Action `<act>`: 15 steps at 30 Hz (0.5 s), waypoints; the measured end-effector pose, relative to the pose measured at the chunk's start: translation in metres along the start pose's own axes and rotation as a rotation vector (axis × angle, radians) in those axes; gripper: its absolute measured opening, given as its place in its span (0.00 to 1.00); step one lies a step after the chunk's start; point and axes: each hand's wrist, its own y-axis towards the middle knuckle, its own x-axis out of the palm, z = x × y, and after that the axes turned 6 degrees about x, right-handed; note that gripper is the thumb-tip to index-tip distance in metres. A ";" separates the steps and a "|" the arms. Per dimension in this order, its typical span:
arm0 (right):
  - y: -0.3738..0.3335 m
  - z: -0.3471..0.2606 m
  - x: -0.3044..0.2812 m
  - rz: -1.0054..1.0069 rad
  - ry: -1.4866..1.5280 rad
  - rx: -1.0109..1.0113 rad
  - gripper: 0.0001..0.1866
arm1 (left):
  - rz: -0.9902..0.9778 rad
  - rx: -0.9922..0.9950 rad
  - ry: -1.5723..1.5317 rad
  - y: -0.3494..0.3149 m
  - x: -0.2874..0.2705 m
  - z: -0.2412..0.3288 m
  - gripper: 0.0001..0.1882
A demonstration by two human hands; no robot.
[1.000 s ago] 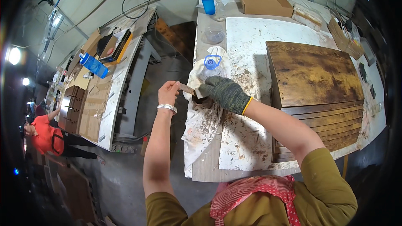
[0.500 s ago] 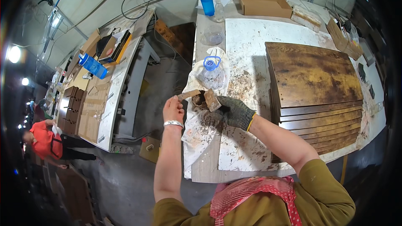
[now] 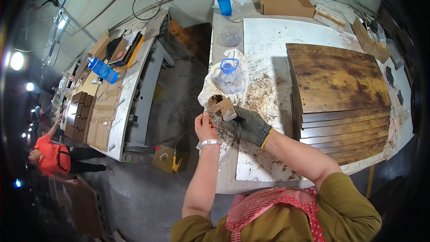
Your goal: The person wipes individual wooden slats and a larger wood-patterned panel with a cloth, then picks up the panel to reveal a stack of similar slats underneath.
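Observation:
My right hand (image 3: 251, 127), in a dark knitted glove with a yellow cuff edge, is closed around a small tan block-like piece (image 3: 227, 109), smeared with brown. Against that piece is a round cup-like thing (image 3: 216, 100) with dark brown stuff in it. Bare and with a bracelet at the wrist, my left hand (image 3: 206, 127) is closed right beside the cup, its fingertips at the cup's near side. What those fingers hold is hidden. Below both hands lies a stained white cloth (image 3: 210, 87), with a clear jug with a blue handle (image 3: 230, 78) standing on it.
A stack of brown wood-grain boards (image 3: 338, 80) lies on the crumb-strewn white sheet (image 3: 264, 36) to the right. Farther back are a blue bottle (image 3: 221, 0) and an open cardboard box (image 3: 286, 4). A person in red (image 3: 51, 154) stands by the left bench (image 3: 114, 130).
My left hand has moved right and slightly down, up against the cup. The flat strip it held out no longer shows clearly. The person in red has raised an arm toward the bench.

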 end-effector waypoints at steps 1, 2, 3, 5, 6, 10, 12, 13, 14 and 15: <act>0.000 0.000 -0.004 -0.087 0.065 0.029 0.18 | 0.004 0.005 -0.001 0.002 0.002 0.003 0.05; -0.001 -0.001 -0.007 -0.090 0.063 0.034 0.18 | 0.040 0.023 -0.022 0.006 0.004 0.007 0.05; -0.002 -0.001 -0.009 -0.089 0.059 0.024 0.18 | 0.077 0.040 -0.044 0.008 0.005 0.012 0.05; -0.002 -0.005 -0.012 -0.089 0.054 0.018 0.18 | 0.075 0.043 -0.049 0.003 0.008 0.018 0.05; -0.001 -0.006 -0.012 0.010 -0.037 -0.007 0.19 | 0.012 0.075 -0.031 -0.002 0.008 0.017 0.05; -0.003 -0.001 -0.001 0.033 -0.032 0.034 0.18 | -0.014 0.184 0.076 0.001 0.002 0.008 0.07; -0.004 -0.002 -0.008 0.010 -0.048 0.006 0.18 | 0.051 0.273 0.108 0.015 -0.003 0.016 0.08; -0.006 -0.004 -0.012 -0.011 -0.062 -0.026 0.17 | 0.034 0.297 0.201 0.015 -0.001 0.027 0.08; -0.010 -0.009 -0.012 -0.010 -0.065 -0.021 0.17 | 0.023 0.339 0.240 0.015 0.003 0.034 0.08; -0.015 -0.013 -0.010 0.033 -0.099 -0.055 0.17 | 0.008 0.379 0.280 0.014 0.006 0.039 0.08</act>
